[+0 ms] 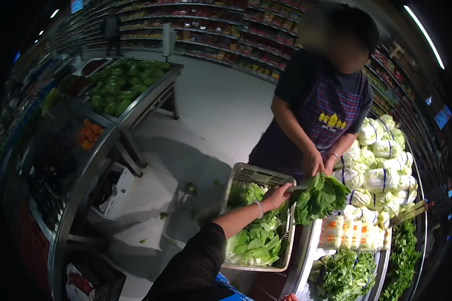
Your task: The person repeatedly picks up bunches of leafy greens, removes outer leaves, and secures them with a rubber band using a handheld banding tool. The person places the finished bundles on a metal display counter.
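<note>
My left hand (278, 196), with a pale bangle at the wrist, reaches over a plastic crate (261, 172). Its fingers are closed on a thin pale object (297, 187), a blade or a stem; I cannot tell which. That object meets a bunch of green leafy vegetables (320, 199), which the co-worker's hands (318, 162) hold from above. Leafy lettuce heads (254, 244) lie in the crate below my forearm. Of my right hand (289, 297), only fingertips show at the bottom edge, near the metal display counter.
A co-worker in a checked apron (324, 109) stands across the crate. Banded Chinese cabbages (378, 180) and bundled greens (348, 271) fill the right-hand display. A metal-edged produce stand (98, 158) is on the left. Leaf scraps (163, 216) lie on the floor.
</note>
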A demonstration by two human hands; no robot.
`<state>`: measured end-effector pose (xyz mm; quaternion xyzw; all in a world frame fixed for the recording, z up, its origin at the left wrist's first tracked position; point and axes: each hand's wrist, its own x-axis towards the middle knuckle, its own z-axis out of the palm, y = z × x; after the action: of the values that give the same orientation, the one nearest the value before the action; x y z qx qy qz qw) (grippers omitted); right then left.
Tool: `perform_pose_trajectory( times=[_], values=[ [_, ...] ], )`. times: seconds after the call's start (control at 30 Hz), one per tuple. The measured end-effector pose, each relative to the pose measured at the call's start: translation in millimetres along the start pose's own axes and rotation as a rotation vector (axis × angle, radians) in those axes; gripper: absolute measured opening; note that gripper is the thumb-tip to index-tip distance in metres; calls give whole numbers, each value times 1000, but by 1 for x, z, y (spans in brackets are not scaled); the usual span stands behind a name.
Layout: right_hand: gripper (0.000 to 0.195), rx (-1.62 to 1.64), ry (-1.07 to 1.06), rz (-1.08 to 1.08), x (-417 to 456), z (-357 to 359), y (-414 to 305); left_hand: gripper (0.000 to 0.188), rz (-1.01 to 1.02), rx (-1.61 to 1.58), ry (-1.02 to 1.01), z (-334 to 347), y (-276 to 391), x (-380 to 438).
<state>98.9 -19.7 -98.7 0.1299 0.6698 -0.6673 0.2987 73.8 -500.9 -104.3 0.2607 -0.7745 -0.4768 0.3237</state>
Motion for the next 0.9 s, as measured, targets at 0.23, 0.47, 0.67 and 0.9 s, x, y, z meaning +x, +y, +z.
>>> perform_pose_trajectory(
  times=[0.23, 0.47, 0.67, 0.9],
  values=[
    [18, -57, -216, -3, 30, 10, 0, 11, 122, 323, 294, -81, 54, -9],
    [17, -23, -342, -182, 61, -29, 7, 19, 503, 884, 486, -175, 126, -39],
    [16, -380, -414, -799, 40, 29, -110, 36, 878, 1013, 399, -162, 201, -89],
    [38, -503, -436, -1526, -74, 121, -228, 45, 620, 300, 213, -75, 263, -134]
  ],
)
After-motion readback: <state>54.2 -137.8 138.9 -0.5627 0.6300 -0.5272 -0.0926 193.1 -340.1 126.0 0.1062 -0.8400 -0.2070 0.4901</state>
